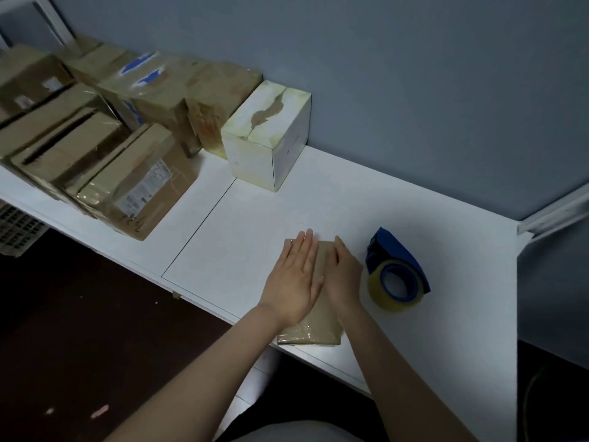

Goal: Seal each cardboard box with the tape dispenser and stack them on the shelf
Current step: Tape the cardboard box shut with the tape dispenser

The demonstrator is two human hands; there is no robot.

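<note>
Cardboard box (318,327), closed, contents unseen, lies lower centre on white table (255,218). My left hand (296,279) and right hand (342,275) press flat on its top, fingers straight, gripping nothing. Tape dispenser (395,272) sits just right.

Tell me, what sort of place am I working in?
Probably a small parcel-packing or storage room: taped cardboard boxes with shipping labels line a white shelf against the wall, and a blue tape dispenser lies beside a small wrapped box.
</note>
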